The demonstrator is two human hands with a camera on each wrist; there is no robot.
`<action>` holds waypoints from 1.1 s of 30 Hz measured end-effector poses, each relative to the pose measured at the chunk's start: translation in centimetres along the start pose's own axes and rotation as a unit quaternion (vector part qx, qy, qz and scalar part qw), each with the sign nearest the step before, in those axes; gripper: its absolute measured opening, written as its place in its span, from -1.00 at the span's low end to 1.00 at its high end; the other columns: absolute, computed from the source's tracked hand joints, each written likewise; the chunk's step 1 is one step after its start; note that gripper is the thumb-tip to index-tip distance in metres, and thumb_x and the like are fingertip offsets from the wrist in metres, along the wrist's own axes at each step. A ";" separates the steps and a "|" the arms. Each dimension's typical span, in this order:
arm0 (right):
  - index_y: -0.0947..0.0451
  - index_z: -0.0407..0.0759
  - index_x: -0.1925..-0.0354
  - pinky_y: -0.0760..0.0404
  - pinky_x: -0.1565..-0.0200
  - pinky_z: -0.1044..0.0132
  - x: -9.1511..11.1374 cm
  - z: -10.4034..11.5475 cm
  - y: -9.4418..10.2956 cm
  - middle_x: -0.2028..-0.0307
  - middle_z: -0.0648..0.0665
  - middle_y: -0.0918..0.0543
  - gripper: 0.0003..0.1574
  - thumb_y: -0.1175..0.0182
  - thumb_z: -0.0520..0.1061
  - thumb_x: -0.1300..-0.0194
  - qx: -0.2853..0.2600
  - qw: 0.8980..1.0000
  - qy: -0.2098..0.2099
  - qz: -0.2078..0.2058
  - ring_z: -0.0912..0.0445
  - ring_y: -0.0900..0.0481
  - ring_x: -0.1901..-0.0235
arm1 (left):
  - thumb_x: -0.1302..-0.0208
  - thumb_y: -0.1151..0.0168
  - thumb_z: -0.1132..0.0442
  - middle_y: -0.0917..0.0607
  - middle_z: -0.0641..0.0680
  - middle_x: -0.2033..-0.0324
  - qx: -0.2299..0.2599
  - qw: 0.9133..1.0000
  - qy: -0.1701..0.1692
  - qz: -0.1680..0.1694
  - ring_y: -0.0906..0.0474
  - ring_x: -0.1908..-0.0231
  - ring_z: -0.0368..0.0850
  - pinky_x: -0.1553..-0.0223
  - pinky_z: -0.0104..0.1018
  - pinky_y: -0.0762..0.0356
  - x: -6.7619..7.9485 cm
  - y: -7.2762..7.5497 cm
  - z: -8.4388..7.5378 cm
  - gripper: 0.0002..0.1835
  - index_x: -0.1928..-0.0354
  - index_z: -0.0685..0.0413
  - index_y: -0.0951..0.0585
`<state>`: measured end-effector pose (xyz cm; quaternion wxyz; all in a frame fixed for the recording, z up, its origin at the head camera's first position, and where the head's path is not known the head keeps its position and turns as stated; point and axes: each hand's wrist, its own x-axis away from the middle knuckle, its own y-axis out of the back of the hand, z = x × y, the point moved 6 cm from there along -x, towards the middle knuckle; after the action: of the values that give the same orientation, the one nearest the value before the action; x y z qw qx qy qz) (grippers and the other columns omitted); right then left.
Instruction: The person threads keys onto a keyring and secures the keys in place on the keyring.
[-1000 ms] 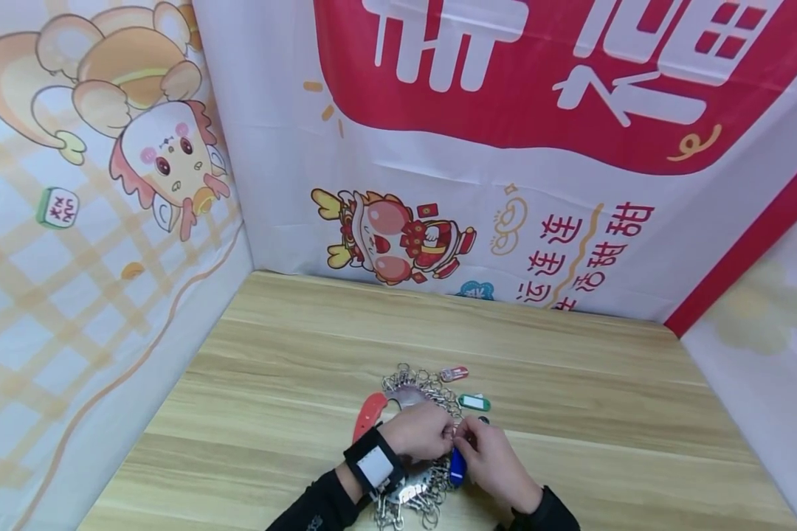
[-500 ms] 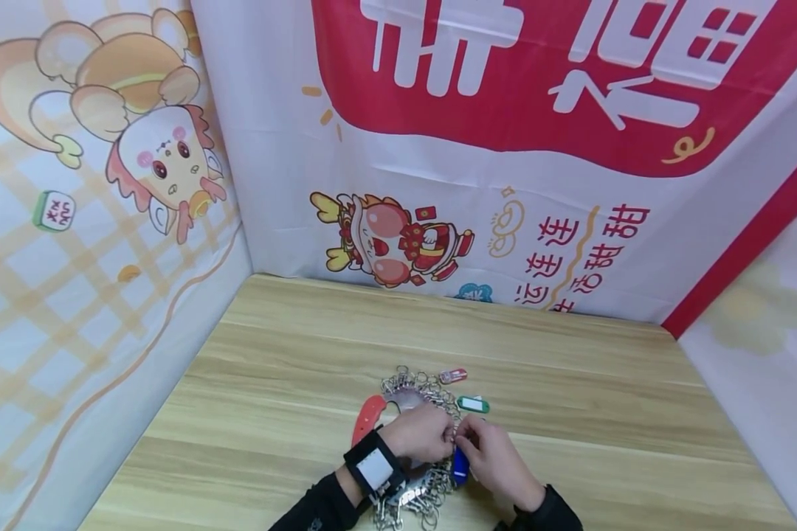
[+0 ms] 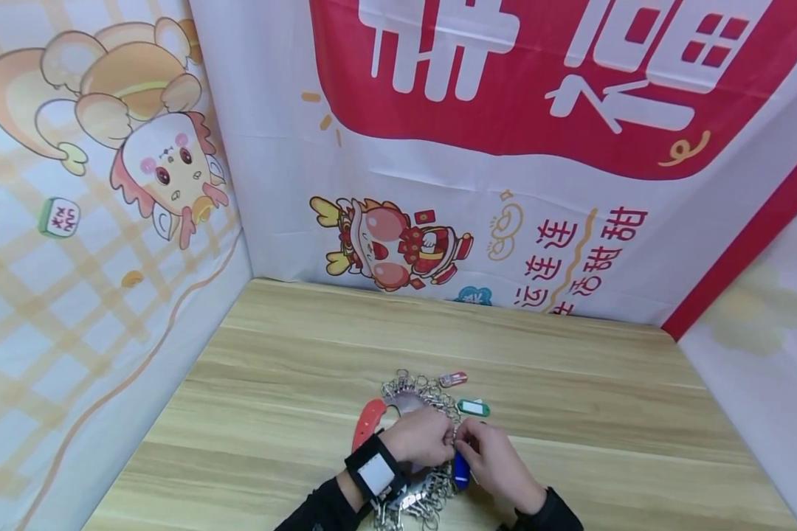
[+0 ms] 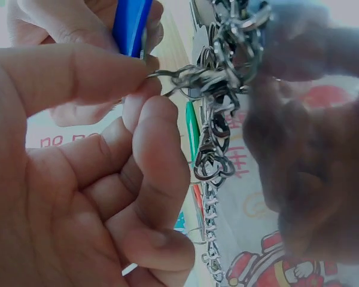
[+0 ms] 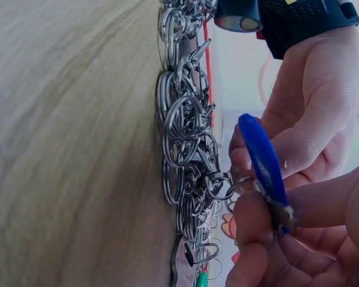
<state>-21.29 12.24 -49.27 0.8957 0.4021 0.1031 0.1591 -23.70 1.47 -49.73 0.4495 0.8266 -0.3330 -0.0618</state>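
A metal plate (image 3: pixel 409 403) with a curved orange-red handle (image 3: pixel 368 423) lies on the table, its edge crowded with metal clasps and split rings (image 5: pixel 182 122). My left hand (image 3: pixel 425 436) reaches over it and pinches a small ring between thumb and forefinger, clearest in the left wrist view. A blue key tag (image 5: pixel 264 158) is pinched by my right hand (image 3: pixel 497 461), close beside the left fingers. In the right wrist view, a ring by the tag meets the rings on the plate; whether the two are linked is hard to tell.
A green key tag (image 3: pixel 473 407) and a red key tag (image 3: pixel 453 379) lie at the plate's far right side. The wooden table (image 3: pixel 292 354) backs onto a printed cloth wall (image 3: pixel 275 184), with another wall (image 3: pixel 106 295) on the left.
The blue key tag has shifted very slightly right with my right hand. My left hand keeps its pinch in nearly the same place. The head view has tilted slightly.
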 end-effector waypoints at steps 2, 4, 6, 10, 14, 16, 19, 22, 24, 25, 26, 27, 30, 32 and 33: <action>-0.47 -0.07 0.38 -0.43 0.49 0.40 0.0 0.0 0.1 0.48 0.11 -0.50 -0.84 -0.18 -0.31 -0.25 -0.001 1.000 0.001 -0.008 0.31 -0.40 0.51 | -0.09 -0.26 0.24 -0.39 -0.15 0.74 0.004 1.000 -0.003 -0.001 -0.34 0.72 -0.25 0.64 -0.44 -0.18 0.0 -0.1 0.0 -0.74 0.66 -0.09 -0.42; -0.47 -0.09 0.39 -0.44 0.48 0.40 0.1 0.1 0.1 0.48 0.10 -0.51 -0.84 -0.18 -0.32 -0.25 -0.002 1.000 0.003 -0.016 0.30 -0.41 0.51 | -0.06 -0.26 0.26 -0.40 -0.15 0.74 0.007 1.000 -0.010 -0.002 -0.34 0.72 -0.27 0.64 -0.44 -0.18 0.0 -0.1 0.0 -0.75 0.65 -0.09 -0.42; -0.47 -0.10 0.39 -0.44 0.47 0.40 0.1 0.1 0.3 0.48 0.10 -0.51 -0.84 -0.19 -0.32 -0.25 -0.004 1.000 0.003 -0.023 0.30 -0.41 0.51 | -0.05 -0.26 0.29 -0.40 -0.16 0.73 0.007 1.000 -0.019 -0.004 -0.33 0.72 -0.28 0.64 -0.45 -0.19 0.0 0.0 -0.1 -0.75 0.65 -0.08 -0.42; -0.47 -0.10 0.40 -0.42 0.47 0.40 0.2 0.0 0.3 0.49 0.10 -0.50 -0.84 -0.19 -0.32 -0.25 -0.007 1.000 -0.002 -0.025 0.30 -0.41 0.50 | -0.08 -0.23 0.31 -0.38 -0.15 0.74 0.016 1.000 -0.026 -0.002 -0.30 0.74 -0.28 0.66 -0.46 -0.18 0.2 0.0 -0.2 -0.74 0.66 -0.08 -0.42; -0.46 -0.09 0.41 -0.42 0.47 0.41 0.2 -0.1 0.4 0.50 0.11 -0.48 -0.83 -0.19 -0.33 -0.24 -0.004 1.000 0.003 -0.028 0.31 -0.40 0.52 | -0.11 -0.21 0.31 -0.36 -0.14 0.75 0.018 0.999 -0.029 -0.002 -0.29 0.74 -0.27 0.67 -0.45 -0.17 0.3 0.0 -0.1 -0.72 0.67 -0.07 -0.41; -0.46 -0.09 0.41 -0.42 0.48 0.41 0.2 -0.1 0.3 0.51 0.11 -0.48 -0.82 -0.19 -0.33 -0.24 -0.003 1.000 0.007 -0.028 0.31 -0.39 0.52 | -0.13 -0.21 0.31 -0.35 -0.14 0.75 0.011 0.999 -0.032 -0.006 -0.29 0.74 -0.26 0.67 -0.45 -0.17 0.3 0.0 -0.1 -0.71 0.68 -0.06 -0.40; -0.46 -0.08 0.42 -0.42 0.48 0.41 0.2 0.0 0.3 0.51 0.12 -0.48 -0.82 -0.19 -0.33 -0.23 -0.004 1.000 0.012 -0.025 0.31 -0.39 0.53 | -0.13 -0.21 0.29 -0.35 -0.14 0.76 0.000 0.999 -0.031 -0.010 -0.29 0.75 -0.26 0.68 -0.45 -0.17 0.2 0.1 -0.1 -0.71 0.69 -0.06 -0.40; -0.46 -0.09 0.42 -0.43 0.48 0.41 0.2 0.2 0.3 0.51 0.11 -0.49 -0.82 -0.19 -0.33 -0.24 -0.006 1.000 0.016 -0.025 0.31 -0.40 0.52 | -0.11 -0.22 0.29 -0.36 -0.14 0.76 0.001 1.000 -0.028 -0.008 -0.29 0.75 -0.26 0.68 -0.45 -0.17 0.1 0.0 -0.1 -0.71 0.69 -0.06 -0.40; -0.47 -0.10 0.41 -0.43 0.48 0.40 0.2 0.2 0.4 0.50 0.11 -0.49 -0.83 -0.19 -0.33 -0.24 -0.007 1.000 0.013 -0.026 0.31 -0.40 0.52 | -0.11 -0.22 0.27 -0.37 -0.14 0.76 0.011 1.000 -0.022 -0.003 -0.29 0.75 -0.26 0.67 -0.45 -0.17 0.0 0.0 0.0 -0.72 0.68 -0.07 -0.41; -0.47 -0.10 0.41 -0.43 0.48 0.40 0.2 0.2 0.4 0.50 0.10 -0.50 -0.83 -0.19 -0.33 -0.24 -0.007 1.000 0.011 -0.026 0.31 -0.40 0.51 | -0.11 -0.22 0.27 -0.38 -0.14 0.76 0.016 1.000 -0.019 0.000 -0.29 0.76 -0.26 0.67 -0.45 -0.17 0.0 -0.1 0.0 -0.72 0.68 -0.07 -0.41; -0.47 -0.10 0.40 -0.43 0.47 0.40 0.1 0.1 0.5 0.49 0.10 -0.50 -0.83 -0.18 -0.33 -0.24 -0.007 1.000 0.007 -0.026 0.31 -0.41 0.51 | -0.11 -0.23 0.26 -0.39 -0.14 0.76 0.023 1.000 -0.017 0.003 -0.29 0.75 -0.26 0.67 -0.45 -0.17 0.0 -0.1 0.1 -0.73 0.67 -0.08 -0.42; -0.47 -0.10 0.40 -0.44 0.47 0.41 0.1 0.1 0.5 0.49 0.10 -0.50 -0.83 -0.18 -0.33 -0.24 -0.006 1.000 0.002 -0.025 0.31 -0.41 0.51 | -0.12 -0.23 0.26 -0.39 -0.14 0.76 0.027 0.999 -0.016 0.004 -0.30 0.75 -0.26 0.67 -0.45 -0.18 0.0 -0.1 0.0 -0.73 0.67 -0.08 -0.42; -0.48 -0.10 0.39 -0.44 0.47 0.41 0.0 -0.1 0.5 0.49 0.09 -0.50 -0.85 -0.18 -0.33 -0.25 -0.004 1.000 -0.008 -0.022 0.30 -0.41 0.52 | -0.11 -0.23 0.24 -0.41 -0.14 0.75 0.032 0.999 -0.017 0.008 -0.31 0.74 -0.26 0.65 -0.45 -0.19 0.0 -0.1 0.0 -0.75 0.66 -0.08 -0.44; -0.49 -0.11 0.38 -0.43 0.48 0.41 -0.1 -0.3 0.5 0.49 0.09 -0.50 -0.86 -0.18 -0.33 -0.25 -0.003 1.000 -0.013 -0.023 0.30 -0.40 0.52 | -0.11 -0.23 0.24 -0.41 -0.15 0.74 0.032 0.999 -0.021 0.009 -0.32 0.74 -0.27 0.65 -0.46 -0.20 0.0 0.0 -0.1 -0.75 0.66 -0.09 -0.44; -0.49 -0.11 0.38 -0.43 0.49 0.40 -0.1 -0.4 0.5 0.49 0.09 -0.50 -0.86 -0.18 -0.33 -0.25 -0.004 1.000 -0.014 -0.023 0.30 -0.40 0.53 | -0.12 -0.23 0.25 -0.41 -0.15 0.74 0.031 0.999 -0.023 0.008 -0.32 0.74 -0.27 0.64 -0.46 -0.20 0.0 0.0 -0.2 -0.75 0.66 -0.09 -0.44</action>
<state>-21.58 12.77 -49.12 0.9020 0.3984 0.0997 0.1331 -23.61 1.60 -49.62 0.4166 0.8358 -0.3513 -0.0670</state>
